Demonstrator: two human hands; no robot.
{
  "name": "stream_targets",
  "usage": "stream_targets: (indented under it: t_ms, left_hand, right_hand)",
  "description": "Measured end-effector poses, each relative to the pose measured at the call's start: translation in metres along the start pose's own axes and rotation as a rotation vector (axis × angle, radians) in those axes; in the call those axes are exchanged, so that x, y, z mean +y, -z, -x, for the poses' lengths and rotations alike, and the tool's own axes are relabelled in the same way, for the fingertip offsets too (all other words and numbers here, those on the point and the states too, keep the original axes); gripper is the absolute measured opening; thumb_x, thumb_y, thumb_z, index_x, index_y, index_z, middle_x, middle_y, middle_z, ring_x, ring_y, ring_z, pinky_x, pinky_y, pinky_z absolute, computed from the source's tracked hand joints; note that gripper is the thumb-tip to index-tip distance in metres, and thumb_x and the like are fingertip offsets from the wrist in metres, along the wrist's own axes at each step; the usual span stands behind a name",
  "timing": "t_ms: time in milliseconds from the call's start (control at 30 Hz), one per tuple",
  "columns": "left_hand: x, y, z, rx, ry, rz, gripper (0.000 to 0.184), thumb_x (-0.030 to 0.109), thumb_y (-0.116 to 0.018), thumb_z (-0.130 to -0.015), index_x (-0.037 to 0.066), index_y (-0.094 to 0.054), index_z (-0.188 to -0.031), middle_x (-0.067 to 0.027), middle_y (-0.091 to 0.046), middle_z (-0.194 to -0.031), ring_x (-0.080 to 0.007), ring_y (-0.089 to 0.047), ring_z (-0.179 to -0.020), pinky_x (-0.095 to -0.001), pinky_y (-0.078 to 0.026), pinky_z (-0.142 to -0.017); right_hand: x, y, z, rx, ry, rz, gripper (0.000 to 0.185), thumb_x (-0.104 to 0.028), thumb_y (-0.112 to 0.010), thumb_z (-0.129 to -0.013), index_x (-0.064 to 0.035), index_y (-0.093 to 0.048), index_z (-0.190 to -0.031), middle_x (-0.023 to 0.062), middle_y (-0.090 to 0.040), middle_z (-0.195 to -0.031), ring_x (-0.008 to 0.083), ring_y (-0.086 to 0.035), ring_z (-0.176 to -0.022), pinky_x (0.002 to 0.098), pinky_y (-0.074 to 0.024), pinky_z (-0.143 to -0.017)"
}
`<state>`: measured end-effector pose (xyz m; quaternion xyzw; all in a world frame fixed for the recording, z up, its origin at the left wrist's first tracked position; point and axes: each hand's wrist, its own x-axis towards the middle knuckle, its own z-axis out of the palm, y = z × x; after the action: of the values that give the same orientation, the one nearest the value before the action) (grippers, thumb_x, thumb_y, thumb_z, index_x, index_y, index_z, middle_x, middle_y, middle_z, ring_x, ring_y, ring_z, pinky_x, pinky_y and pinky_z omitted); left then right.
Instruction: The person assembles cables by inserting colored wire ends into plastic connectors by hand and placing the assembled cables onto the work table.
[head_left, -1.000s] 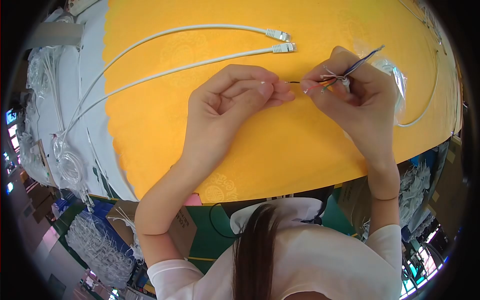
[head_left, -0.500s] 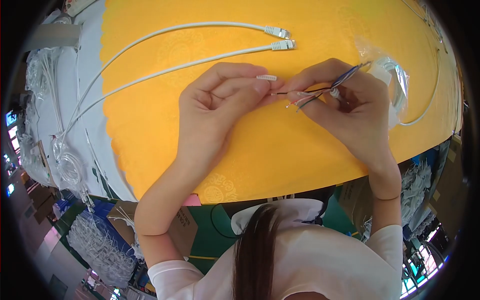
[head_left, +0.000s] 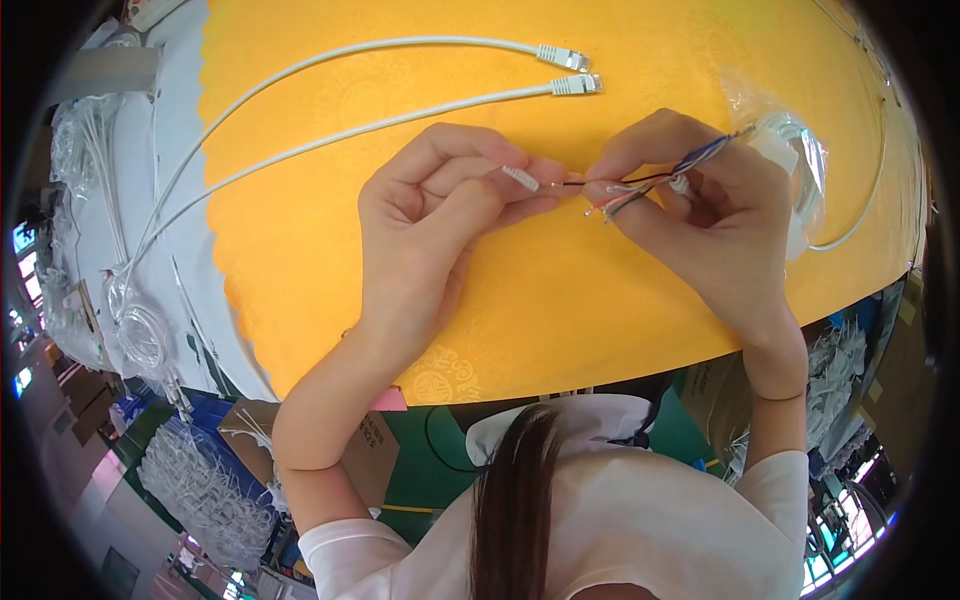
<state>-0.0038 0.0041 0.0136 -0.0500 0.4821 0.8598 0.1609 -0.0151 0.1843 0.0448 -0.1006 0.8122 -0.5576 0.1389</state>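
Note:
Between thumb and fingers, my left hand (head_left: 440, 200) holds a small white connector (head_left: 520, 179), tilted down to the right. My right hand (head_left: 700, 200) pinches a bundle of thin coloured wires (head_left: 650, 184), among them black, red and blue ones. One black wire (head_left: 568, 184) points left, its bare tip close to the connector; whether they touch I cannot tell. Beyond my hands, two grey cables with clear plugs, an upper plug (head_left: 565, 58) and a lower plug (head_left: 578, 85), lie on the yellow cloth (head_left: 540, 300).
A clear plastic bag with coiled cable (head_left: 800, 170) lies right of my right hand. Bagged cables (head_left: 140, 330) rest on the white surface at the left. Below the table are a cardboard box (head_left: 365, 455) and a heap of white cables (head_left: 205, 490).
The white connector has turned from lying along my left fingertips to a downward tilt. The wires in my right hand have shifted, with the black one now pointing left near the connector.

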Motion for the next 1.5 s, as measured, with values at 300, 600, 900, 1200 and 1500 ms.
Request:
stream_targets:
  t_ms: [300,600,900,1200,1500]
  left_hand:
    - [0.002,-0.0032,-0.0022,-0.015,0.032,-0.01,0.013,-0.001,-0.05,-0.081,-0.007,-0.049,-0.092,-0.0157,-0.06,-0.088,-0.0223,-0.06,-0.087,-0.0281,-0.048,-0.079]
    - [0.0,-0.0016,-0.0018,-0.034,-0.042,-0.06,0.019,0.001,-0.054,-0.08,-0.007,-0.054,-0.098,-0.0146,-0.061,-0.089,-0.0196,-0.06,-0.087,-0.026,-0.047,-0.079]
    - [0.0001,-0.0046,0.0019,-0.052,-0.077,-0.153,0.02,0.0,-0.05,-0.082,-0.007,-0.052,-0.101,-0.0177,-0.059,-0.095,-0.0274,-0.059,-0.087,-0.0342,-0.049,-0.08]
    - [-0.0023,-0.0039,0.0019,-0.031,-0.21,-0.312,0.02,-0.002,-0.052,-0.081,-0.008,-0.053,-0.099,-0.0181,-0.06,-0.091,-0.0263,-0.06,-0.085,-0.036,-0.051,-0.077]
    - [-0.0052,-0.0038,0.0018,-0.021,-0.283,-0.385,0.018,-0.003,-0.054,-0.079,-0.008,-0.054,-0.096,-0.0175,-0.059,-0.094,-0.0234,-0.06,-0.085,-0.036,-0.052,-0.076]
  right_hand:
    - [-0.0029,-0.0004,0.0004,0.063,-0.07,0.015,0.016,0.009,-0.052,-0.067,0.0016,-0.059,-0.079,-0.0004,-0.057,-0.076,-0.0004,-0.041,-0.059,0.0128,-0.0276,-0.051]
    - [-0.0036,-0.0001,-0.0007,0.116,-0.073,-0.06,0.018,0.01,-0.053,-0.065,0.0028,-0.059,-0.08,-0.0001,-0.057,-0.075,-0.0004,-0.038,-0.057,0.0128,-0.0332,-0.053]
    - [-0.0021,-0.002,0.0013,0.15,-0.013,0.005,0.016,0.009,-0.055,-0.065,0.0018,-0.059,-0.078,-0.0014,-0.057,-0.075,0.0004,-0.032,-0.058,0.012,-0.0328,-0.053]
    - [0.0001,-0.0044,0.003,0.166,-0.03,-0.129,0.018,0.011,-0.054,-0.067,0.0036,-0.055,-0.083,0.0064,-0.06,-0.079,0.005,-0.053,-0.069,0.0152,-0.0437,-0.066]
    - [-0.0018,-0.0028,0.0016,0.101,-0.013,-0.043,0.016,0.011,-0.053,-0.067,0.0047,-0.055,-0.082,0.0078,-0.06,-0.077,0.009,-0.057,-0.072,0.0174,-0.045,-0.067]
